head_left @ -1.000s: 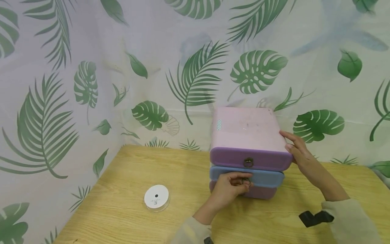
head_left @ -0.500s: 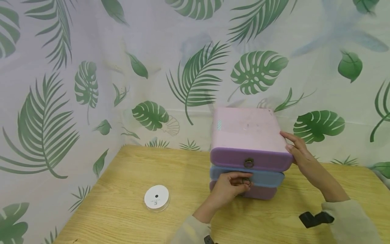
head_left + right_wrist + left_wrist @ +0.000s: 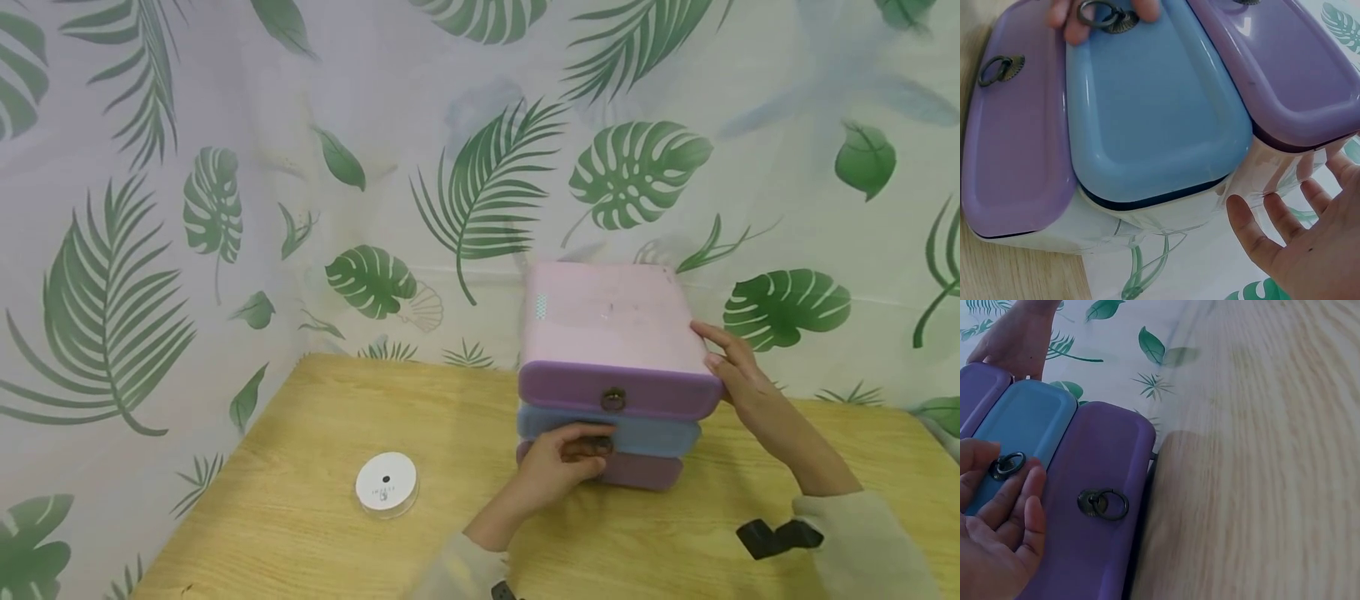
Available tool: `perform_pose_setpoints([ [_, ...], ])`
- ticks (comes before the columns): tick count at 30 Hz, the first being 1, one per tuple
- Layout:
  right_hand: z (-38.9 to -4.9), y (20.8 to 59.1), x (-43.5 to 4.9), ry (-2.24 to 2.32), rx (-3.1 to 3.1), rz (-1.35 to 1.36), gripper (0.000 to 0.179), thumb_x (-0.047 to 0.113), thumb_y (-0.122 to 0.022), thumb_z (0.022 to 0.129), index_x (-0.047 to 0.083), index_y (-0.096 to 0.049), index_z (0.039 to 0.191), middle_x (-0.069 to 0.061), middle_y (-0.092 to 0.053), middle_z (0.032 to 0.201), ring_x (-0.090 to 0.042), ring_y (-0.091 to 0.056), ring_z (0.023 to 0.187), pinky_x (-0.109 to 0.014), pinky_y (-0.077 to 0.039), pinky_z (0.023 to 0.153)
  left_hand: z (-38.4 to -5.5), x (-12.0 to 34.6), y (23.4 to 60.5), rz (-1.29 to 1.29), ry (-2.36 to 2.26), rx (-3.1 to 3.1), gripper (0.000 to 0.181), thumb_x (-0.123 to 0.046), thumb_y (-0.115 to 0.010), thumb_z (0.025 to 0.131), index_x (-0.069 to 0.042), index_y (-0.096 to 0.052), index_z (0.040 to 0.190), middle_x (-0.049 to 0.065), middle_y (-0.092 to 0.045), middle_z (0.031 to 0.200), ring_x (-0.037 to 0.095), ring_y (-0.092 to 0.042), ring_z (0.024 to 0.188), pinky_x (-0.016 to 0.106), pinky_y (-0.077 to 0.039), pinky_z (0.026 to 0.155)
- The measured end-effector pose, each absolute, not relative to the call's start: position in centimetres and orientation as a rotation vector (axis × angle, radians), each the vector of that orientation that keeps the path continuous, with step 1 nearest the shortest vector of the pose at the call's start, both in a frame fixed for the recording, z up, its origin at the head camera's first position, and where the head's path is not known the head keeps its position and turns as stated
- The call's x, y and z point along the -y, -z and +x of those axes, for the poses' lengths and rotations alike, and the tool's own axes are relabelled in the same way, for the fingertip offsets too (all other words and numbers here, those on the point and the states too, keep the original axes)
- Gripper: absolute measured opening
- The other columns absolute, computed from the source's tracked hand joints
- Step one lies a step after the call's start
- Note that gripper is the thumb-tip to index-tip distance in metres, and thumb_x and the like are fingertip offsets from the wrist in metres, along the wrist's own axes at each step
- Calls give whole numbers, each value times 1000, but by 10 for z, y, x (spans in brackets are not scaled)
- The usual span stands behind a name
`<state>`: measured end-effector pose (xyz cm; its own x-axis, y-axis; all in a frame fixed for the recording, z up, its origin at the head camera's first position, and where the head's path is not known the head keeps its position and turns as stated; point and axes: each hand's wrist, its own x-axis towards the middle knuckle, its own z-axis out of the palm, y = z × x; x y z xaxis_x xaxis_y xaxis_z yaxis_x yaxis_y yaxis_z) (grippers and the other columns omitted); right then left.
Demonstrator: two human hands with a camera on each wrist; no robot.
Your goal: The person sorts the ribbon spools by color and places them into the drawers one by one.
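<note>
A stacked three-drawer box (image 3: 611, 317) has a pink top. Its top drawer (image 3: 618, 390) is purple, the middle one blue (image 3: 656, 436), the bottom one purple (image 3: 645, 472). My left hand (image 3: 551, 467) is in front of the blue drawer, thumb and fingers on either side of its dark metal ring pull (image 3: 1009, 464). That ring hangs between the fingertips, visible from both wrists. My right hand (image 3: 738, 379) rests on the box's right side by the top drawer, fingers extended (image 3: 1282, 219). Narrow dark gaps show behind the drawer fronts in the right wrist view.
A white round spool (image 3: 386, 483) lies on the wooden table (image 3: 300, 533) left of the box. A leaf-patterned cloth (image 3: 480, 200) hangs behind the table and along its left side. The lower drawer's ring pull (image 3: 1104, 504) hangs below the blue one.
My left hand has shifted slightly left, its fingers still around the blue drawer's ring pull. The right hand stays at the box's side, and the spool has not moved.
</note>
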<state>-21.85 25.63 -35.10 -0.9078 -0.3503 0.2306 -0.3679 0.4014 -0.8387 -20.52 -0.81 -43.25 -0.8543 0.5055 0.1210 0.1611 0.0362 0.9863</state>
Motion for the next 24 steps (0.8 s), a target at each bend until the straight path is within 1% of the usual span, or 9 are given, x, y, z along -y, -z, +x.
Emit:
perform_pose_setpoints([
  [3,-218,351,-256,-1563,2625,657,47,27,-20,103,26,-8,148,-7,1,151,13,-31,115,-3,-36,83,-204,15,438,689,-1876,-2073,34,-10,-58,89,-13,-58,123,14,-65,113,15,-63,100,16,-49,80],
  [6,-219,351,-257,-1553,2632,647,47,28,-20,103,27,-9,148,-6,0,151,12,-27,118,-2,-35,83,-202,22,441,678,-1886,-2074,32,-9,-56,91,-9,-57,122,17,-65,113,26,-61,106,17,-49,83],
  [8,-219,352,-256,-1545,2636,643,47,29,-21,103,28,-9,148,-4,0,151,10,-24,119,-2,-34,83,-201,26,444,655,-1884,-2087,30,-8,-56,91,-5,-57,121,18,-64,114,29,-61,107,18,-50,84],
  [11,-220,351,-256,-1558,2639,648,47,30,-20,103,28,-9,148,-4,1,151,9,-25,119,-2,-35,83,-200,29,448,603,-1845,-2112,29,-8,-56,91,-3,-58,120,18,-64,114,28,-61,108,19,-50,84],
  [15,-219,352,-255,-1586,2629,665,47,29,-20,103,27,-8,148,-5,2,151,11,-30,116,-3,-36,83,-199,32,455,558,-1786,-2106,31,-11,-55,91,-4,-57,122,17,-62,118,23,-60,109,22,-50,86],
  [17,-219,352,-255,-1599,2615,674,47,28,-19,103,26,-8,148,-6,2,151,11,-34,113,-4,-38,83,-199,32,457,544,-1776,-2094,32,-13,-55,91,-5,-57,122,18,-62,119,22,-60,109,22,-50,85],
  [18,-219,353,-255,-1603,2610,677,47,28,-20,103,26,-8,148,-6,2,150,11,-35,112,-5,-38,83,-199,32,458,536,-1777,-2093,32,-13,-56,91,-5,-57,122,18,-62,118,22,-60,109,22,-50,83],
  [20,-220,353,-256,-1599,2601,697,47,27,-20,103,26,-8,148,-7,2,150,11,-34,113,-5,-38,82,-199,31,458,524,-1769,-2097,32,-13,-56,91,-6,-57,122,18,-63,118,22,-61,108,21,-50,79],
  [24,-222,355,-258,-1591,2584,735,48,26,-20,103,25,-8,149,-12,3,149,10,-32,112,-6,-39,81,-198,27,458,519,-1770,-2099,31,-10,-57,90,-4,-58,120,20,-63,114,22,-62,103,24,-51,70],
])
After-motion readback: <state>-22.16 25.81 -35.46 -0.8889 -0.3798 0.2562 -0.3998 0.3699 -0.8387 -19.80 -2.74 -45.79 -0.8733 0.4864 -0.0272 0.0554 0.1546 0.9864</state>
